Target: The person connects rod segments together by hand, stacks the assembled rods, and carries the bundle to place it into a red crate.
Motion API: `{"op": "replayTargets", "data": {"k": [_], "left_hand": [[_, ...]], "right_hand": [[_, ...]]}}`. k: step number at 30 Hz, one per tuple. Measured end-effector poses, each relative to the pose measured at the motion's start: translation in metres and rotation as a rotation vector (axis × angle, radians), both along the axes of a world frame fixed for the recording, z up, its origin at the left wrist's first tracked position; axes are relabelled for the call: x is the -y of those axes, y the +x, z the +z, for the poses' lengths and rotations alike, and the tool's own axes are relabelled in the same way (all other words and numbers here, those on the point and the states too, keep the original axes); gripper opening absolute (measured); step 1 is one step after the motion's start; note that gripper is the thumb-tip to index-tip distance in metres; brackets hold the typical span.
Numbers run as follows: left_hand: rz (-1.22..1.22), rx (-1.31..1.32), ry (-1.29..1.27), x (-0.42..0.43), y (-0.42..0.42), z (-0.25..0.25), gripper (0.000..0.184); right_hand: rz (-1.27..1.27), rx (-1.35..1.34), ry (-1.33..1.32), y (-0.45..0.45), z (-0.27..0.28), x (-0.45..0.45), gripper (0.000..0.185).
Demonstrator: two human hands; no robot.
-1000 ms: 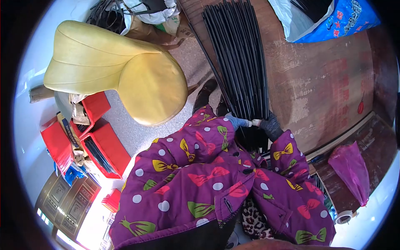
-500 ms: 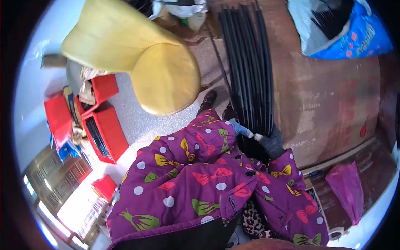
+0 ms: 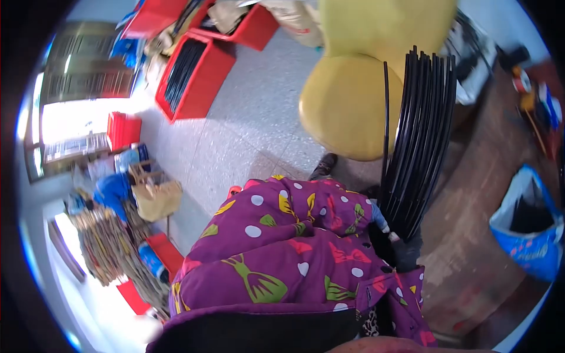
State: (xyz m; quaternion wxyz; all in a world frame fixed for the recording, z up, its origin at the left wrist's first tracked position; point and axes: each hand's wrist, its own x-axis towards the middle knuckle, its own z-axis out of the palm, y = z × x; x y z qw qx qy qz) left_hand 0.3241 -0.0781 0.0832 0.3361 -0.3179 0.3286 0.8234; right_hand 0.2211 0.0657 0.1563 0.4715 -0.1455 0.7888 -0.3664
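Note:
A bundle of long, thin black rods (image 3: 421, 135) rises in front of me, its far ends spread slightly like a fan. One rod (image 3: 386, 106) stands a little apart on the left side. Around the near end of the bundle, my left hand (image 3: 381, 221), in a light blue covering, is closed from the left. My right hand (image 3: 407, 253), in a dark grey glove, is closed at the bottom of the rods. The rods and my purple sleeves hide part of the fingers of both hands.
Behind the rods stands a yellow chair (image 3: 347, 106). A brown table (image 3: 465, 235) on the right bears a blue and white bag (image 3: 527, 241) with black contents. At the left, a red bin (image 3: 203, 88) of black rods stands on the floor. A person in blue (image 3: 113, 191) is farther back.
My view has turned left, bringing more of the room into sight. The rod bundle, still in my hands, now overlaps the yellow chair instead of lying along the table's edge.

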Motion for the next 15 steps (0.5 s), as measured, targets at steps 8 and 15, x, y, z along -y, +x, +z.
{"op": "replayTargets", "data": {"k": [8, 15], "left_hand": [[0.235, -0.001, -0.011, 0.038, 0.002, 0.027, 0.047], [0.513, 0.006, -0.025, 0.069, 0.022, 0.074, 0.046]], "right_hand": [[0.246, 0.15, -0.116, -0.035, 0.026, 0.085, 0.055], [0.527, 0.194, -0.082, -0.033, 0.044, 0.151, 0.059]]}}
